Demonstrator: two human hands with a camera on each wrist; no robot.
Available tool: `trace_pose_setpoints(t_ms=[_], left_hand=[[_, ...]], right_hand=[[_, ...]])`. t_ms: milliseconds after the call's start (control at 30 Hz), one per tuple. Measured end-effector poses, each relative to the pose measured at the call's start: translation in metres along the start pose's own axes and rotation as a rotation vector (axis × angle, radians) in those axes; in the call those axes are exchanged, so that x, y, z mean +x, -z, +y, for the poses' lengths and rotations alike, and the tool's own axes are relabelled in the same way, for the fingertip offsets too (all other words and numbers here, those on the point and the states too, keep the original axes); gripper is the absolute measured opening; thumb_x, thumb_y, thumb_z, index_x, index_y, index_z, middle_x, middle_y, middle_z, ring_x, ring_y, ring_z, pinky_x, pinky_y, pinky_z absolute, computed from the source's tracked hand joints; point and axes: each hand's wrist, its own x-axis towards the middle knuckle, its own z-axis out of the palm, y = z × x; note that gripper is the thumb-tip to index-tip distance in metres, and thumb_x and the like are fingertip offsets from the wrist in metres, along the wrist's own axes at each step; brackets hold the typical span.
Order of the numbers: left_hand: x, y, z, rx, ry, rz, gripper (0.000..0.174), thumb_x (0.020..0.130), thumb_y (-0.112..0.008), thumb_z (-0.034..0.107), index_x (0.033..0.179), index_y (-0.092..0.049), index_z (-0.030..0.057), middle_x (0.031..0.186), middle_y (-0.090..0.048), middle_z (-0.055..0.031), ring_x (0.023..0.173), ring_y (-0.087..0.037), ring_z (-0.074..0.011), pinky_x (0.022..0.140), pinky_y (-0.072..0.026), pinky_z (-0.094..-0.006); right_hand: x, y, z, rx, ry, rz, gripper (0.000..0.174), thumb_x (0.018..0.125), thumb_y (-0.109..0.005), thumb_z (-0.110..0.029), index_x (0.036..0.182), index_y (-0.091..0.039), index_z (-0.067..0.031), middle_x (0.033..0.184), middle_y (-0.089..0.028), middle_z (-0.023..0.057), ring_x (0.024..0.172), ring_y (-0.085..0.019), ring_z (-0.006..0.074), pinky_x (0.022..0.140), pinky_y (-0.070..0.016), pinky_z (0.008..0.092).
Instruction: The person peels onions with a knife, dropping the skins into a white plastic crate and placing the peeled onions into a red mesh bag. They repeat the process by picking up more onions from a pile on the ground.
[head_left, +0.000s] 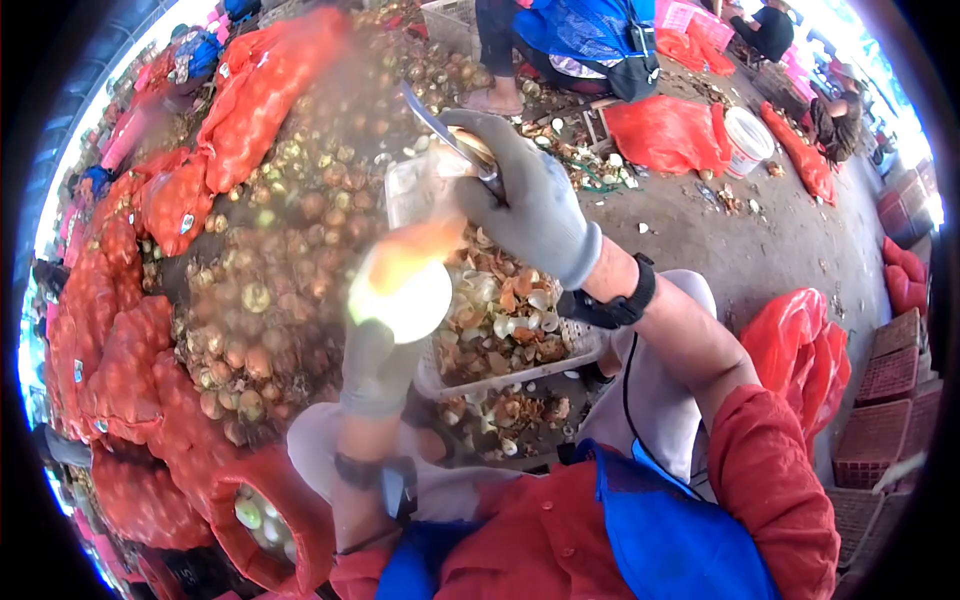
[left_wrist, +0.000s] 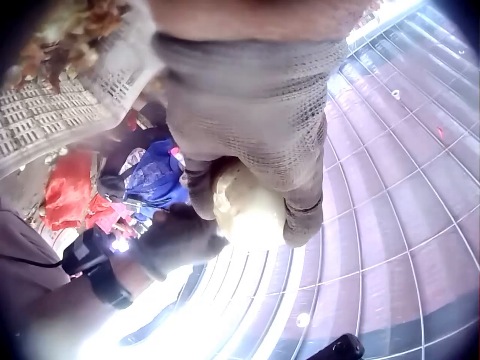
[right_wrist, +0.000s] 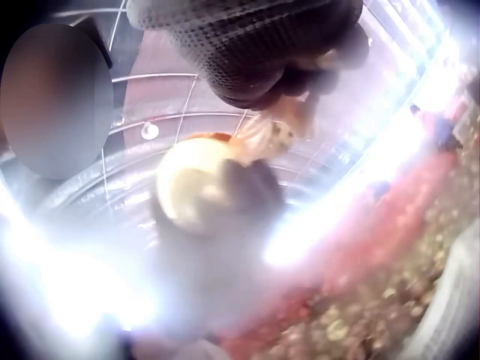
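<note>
My gloved left hand [head_left: 378,372] grips a pale, mostly peeled onion [head_left: 412,300], overexposed in the head view; its fingers wrap the onion's sides in the left wrist view. My gloved right hand [head_left: 540,210] holds a knife [head_left: 436,122], its curved blade pointing up and left. A strip of orange-brown onion skin [right_wrist: 262,137] stretches from the onion to the right fingers. Below both hands sits a white plastic basket [head_left: 500,380] holding loose brown and pale skins.
A wide heap of unpeeled onions [head_left: 270,300] covers the floor at left, bordered by full red mesh sacks [head_left: 130,350]. An open red sack [head_left: 225,500] of peeled onions stands near my left knee. Ahead are another seated person [head_left: 570,40] and a white bucket [head_left: 748,140].
</note>
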Motion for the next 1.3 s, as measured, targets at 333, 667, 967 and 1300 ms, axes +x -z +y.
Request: trace_pose_setpoints(t_ms=[333,667,967,1300], left_hand=[[-0.006,0.021,-0.004,0.009,-0.041,0.182,0.087,0.09,-0.076,0.049,0.15,-0.042,-0.004,0.14,-0.058,-0.014,0.124,-0.06,-0.0232,0.102,-0.0493,-0.0337],[-0.007,0.011,0.009,0.13,-0.003,0.135,0.087,0.086,-0.076,0.047,0.147,-0.044,-0.005,0.135,-0.061,-0.017,0.129,-0.059,-0.0292,0.113,-0.0434,-0.0418],[-0.002,0.018,-0.007,0.097,-0.11,0.109,0.081,0.099,-0.066,0.049,0.156,-0.034,0.0032,0.152,-0.05,-0.0108,0.143,-0.047,-0.0249,0.123,-0.0348,-0.0429],[0.003,0.011,-0.014,-0.204,-0.068,0.255,0.077,0.103,-0.054,0.055,0.151,-0.038,-0.0025,0.148,-0.051,-0.0161,0.139,-0.05,-0.0268,0.12,-0.0416,-0.0391]], right_hand=[[-0.024,-0.007,-0.011,-0.055,0.069,-0.127,0.063,0.098,-0.068,-0.024,0.15,-0.043,-0.0002,0.059,-0.06,0.0126,0.049,-0.062,0.0297,0.049,-0.0495,0.0428],[-0.03,-0.012,-0.016,0.993,-0.462,-0.48,0.035,0.108,-0.056,-0.026,0.134,-0.058,-0.002,0.072,-0.056,-0.0004,0.064,-0.052,0.0043,0.054,-0.045,0.0268],[-0.031,-0.006,-0.029,1.008,-0.49,-0.529,0.036,0.11,-0.05,-0.025,0.139,-0.057,-0.006,0.071,-0.056,-0.0019,0.049,-0.046,0.0041,0.046,-0.0398,0.0183],[-0.03,-0.008,0.015,0.015,-0.124,-0.16,0.058,0.102,-0.061,-0.022,0.15,-0.041,0.0029,0.068,-0.063,0.0203,0.064,-0.069,0.0343,0.058,-0.0528,0.0425]])
